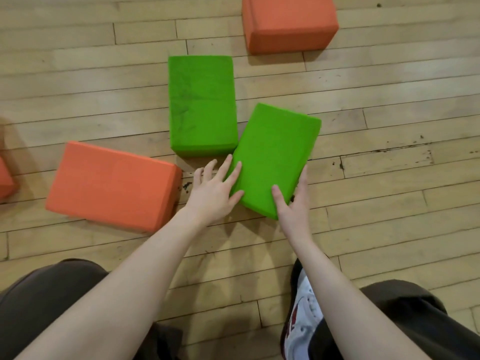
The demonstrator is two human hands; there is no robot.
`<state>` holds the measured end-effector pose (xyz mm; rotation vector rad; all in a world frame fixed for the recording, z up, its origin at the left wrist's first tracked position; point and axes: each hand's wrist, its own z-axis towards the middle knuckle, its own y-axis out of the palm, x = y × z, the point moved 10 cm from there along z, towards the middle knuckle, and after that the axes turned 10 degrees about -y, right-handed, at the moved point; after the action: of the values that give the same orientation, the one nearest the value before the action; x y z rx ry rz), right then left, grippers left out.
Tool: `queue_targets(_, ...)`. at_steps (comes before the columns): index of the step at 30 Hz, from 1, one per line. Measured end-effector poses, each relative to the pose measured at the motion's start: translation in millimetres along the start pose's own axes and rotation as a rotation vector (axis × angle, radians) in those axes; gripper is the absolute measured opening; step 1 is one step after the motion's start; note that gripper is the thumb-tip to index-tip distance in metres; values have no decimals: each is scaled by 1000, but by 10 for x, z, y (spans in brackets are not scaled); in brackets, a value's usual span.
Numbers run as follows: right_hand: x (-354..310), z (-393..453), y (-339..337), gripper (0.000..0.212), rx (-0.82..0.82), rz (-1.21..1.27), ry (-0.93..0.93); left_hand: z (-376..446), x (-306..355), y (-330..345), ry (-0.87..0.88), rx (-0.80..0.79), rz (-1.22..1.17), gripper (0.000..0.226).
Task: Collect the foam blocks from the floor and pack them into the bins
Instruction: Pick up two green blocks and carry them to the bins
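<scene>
The wooden floor (389,100) carries everything here, and no bin is in view. Largest of the blocks is the orange block (111,185) lying flat toward the floor's left edge, with a second orange block (288,22) near the far edge and a sliver of a third (5,178) cut off at the left edge. A scuffed green block (202,105) lies flat mid-floor.

The nearer green block (272,159) is the one in hand, its far corner just beside or touching the scuffed one (I cannot tell which). The right hand (293,203) grasps its near right corner, thumb on top, fingers down the side. The left hand (213,188) presses its left side with straight, spread fingers, clasping nothing.

The risk is that this squeeze is mostly friction on soft foam: an uneven lift could let the block pivot out, or drag the scuffed neighbour along.
</scene>
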<state>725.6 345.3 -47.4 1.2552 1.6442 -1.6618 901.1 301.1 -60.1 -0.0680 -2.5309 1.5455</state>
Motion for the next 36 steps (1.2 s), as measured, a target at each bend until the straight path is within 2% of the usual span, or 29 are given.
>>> queue_targets(5, -329, 67, -159, 72, 146, -33, -70, 53, -34, -154, 27, 26, -29, 58)
queue_targets(8, -564, 203, -195, 68, 176, -183, -162, 89, -167, -408, -61, 128, -139, 54)
queue_targets(12, -723, 450, -136, 63, 168, -368, -158, 171, -337, -559, -174, 204, -195, 54)
queue_targets(16, -970, 640, 20, 60, 166, -543, -294, 390, -747, -596, -405, 222, -252, 69)
queue_targets(19, -1046, 788, 145, 60, 120, -597, -287, 542, -979, -521, -511, 186, -284, 83)
queue_targets(24, -1135, 794, 269, 61, 45, -688, -335, 604, -1028, -502, -506, 259, -496, 95)
queue_targets(29, -1049, 813, 229, 62, -24, -665, -332, 475, -994, -680, -481, 439, -658, 111)
queue_targets(33, -1014, 818, 200, 62, -25, -655, -332, 373, -1014, -699, -480, 489, -728, 101)
queue_targets(36, -1023, 810, 214, 61, -9, -655, -321, 382, -1049, -671, -515, 464, -764, 96)
